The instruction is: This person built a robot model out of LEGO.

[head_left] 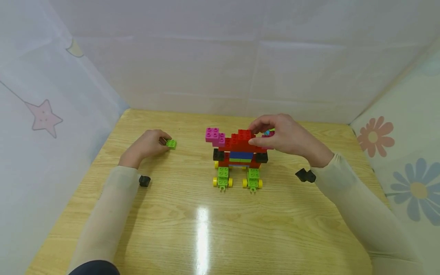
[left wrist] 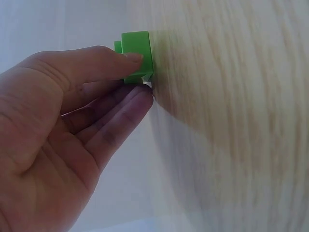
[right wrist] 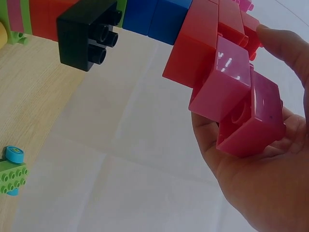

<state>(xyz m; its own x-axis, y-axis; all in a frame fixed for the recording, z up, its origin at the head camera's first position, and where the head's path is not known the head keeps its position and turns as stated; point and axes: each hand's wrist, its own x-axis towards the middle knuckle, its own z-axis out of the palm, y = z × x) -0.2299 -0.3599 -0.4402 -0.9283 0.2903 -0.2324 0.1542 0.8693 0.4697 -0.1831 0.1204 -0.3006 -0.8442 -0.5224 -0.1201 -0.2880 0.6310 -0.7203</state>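
Observation:
My left hand point(head_left: 149, 144) pinches a small green toy brick point(head_left: 171, 144) at the table's left side. The left wrist view shows thumb and fingertips on that brick point(left wrist: 137, 55), close to the wooden surface. Right of the middle stands a toy-brick model point(head_left: 237, 154) with red, pink, blue, black and green bricks and yellow wheels. My right hand point(head_left: 280, 133) grips its red top from the right, thumb on the near side. In the right wrist view, the fingers pass behind the pink bricks point(right wrist: 251, 116), and their tips are partly hidden.
A green brick piece with blue round parts point(right wrist: 12, 174) lies on the table beyond the model. White cloth point(head_left: 220, 68) hangs behind the wooden table point(head_left: 165, 221), with printed cloth at both sides. Small black devices point(head_left: 306, 175) sit by both wrists.

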